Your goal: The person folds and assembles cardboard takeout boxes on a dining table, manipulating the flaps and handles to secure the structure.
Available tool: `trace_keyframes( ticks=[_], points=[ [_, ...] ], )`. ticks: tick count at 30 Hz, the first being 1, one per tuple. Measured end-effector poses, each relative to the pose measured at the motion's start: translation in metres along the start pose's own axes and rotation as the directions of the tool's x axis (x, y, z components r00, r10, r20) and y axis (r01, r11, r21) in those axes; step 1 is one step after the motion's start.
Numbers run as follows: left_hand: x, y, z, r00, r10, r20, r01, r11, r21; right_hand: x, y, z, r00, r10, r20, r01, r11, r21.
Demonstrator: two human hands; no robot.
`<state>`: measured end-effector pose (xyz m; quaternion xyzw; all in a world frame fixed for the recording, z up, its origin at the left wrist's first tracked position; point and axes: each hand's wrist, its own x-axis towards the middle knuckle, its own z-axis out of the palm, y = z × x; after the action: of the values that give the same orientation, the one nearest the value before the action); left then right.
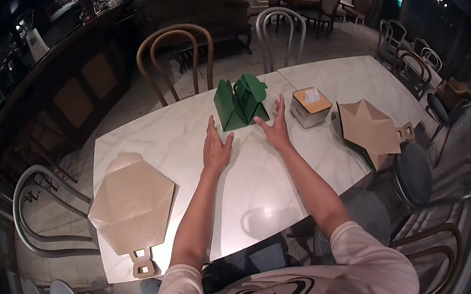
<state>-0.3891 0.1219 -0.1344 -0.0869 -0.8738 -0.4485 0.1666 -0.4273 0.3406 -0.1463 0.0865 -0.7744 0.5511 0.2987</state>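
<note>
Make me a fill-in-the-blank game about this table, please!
1. The cardboard standing beyond the left hand and right hand is coloured ____.
2. The tissue box sits to the ____ of that cardboard.
3. The flat carton at the left end of the table is coloured ____.

Missing words: green; right; brown.

Two hands, one green carton, two brown cartons, one dispenser

Grn folded cardbd, stdg upright

Green cardboard, brown flat cartons, white marbled tabletop
</note>
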Motion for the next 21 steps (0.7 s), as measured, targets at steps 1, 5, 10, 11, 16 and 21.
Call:
trace_keyframes(
  ticks=[1, 5, 10, 11, 16, 21],
  points=[
    [-0.004, 0.000, -0.001, 1.000, 0.005, -0.015, -0.005, 1.000, -0.020, 0.001, -0.003, 0.001, 0.997, 0.066, 0.026, -0.066, 0.998, 0.003],
    [-0.013, 0.009, -0.001, 1.000, -0.014, -0.017, 0.012, 0.995, -0.096, 0.009, -0.006, 0.006, 0.991, 0.131, -0.006, -0.131, 0.989, -0.065],
    [-0.014, 0.003, -0.005, 0.998, -0.049, -0.030, 0.045, 0.990, -0.136, 0.022, -0.022, 0.025, 0.994, 0.049, -0.096, -0.063, 0.987, -0.150],
    [-0.015, 0.002, -0.006, 0.998, -0.048, -0.037, 0.043, 0.990, -0.131, 0.024, -0.025, 0.027, 0.990, -0.078, -0.118, 0.053, 0.978, -0.202],
    [-0.016, 0.006, -0.008, 0.998, -0.055, -0.037, 0.048, 0.985, -0.165, 0.022, -0.008, 0.021, 1.000, -0.002, 0.003, 0.003, 0.973, -0.232],
    [-0.016, 0.008, -0.010, 1.000, -0.015, 0.009, 0.016, 0.994, -0.110, 0.026, 0.005, 0.022, 0.999, 0.044, 0.029, -0.038, 0.980, -0.193]
  ],
)
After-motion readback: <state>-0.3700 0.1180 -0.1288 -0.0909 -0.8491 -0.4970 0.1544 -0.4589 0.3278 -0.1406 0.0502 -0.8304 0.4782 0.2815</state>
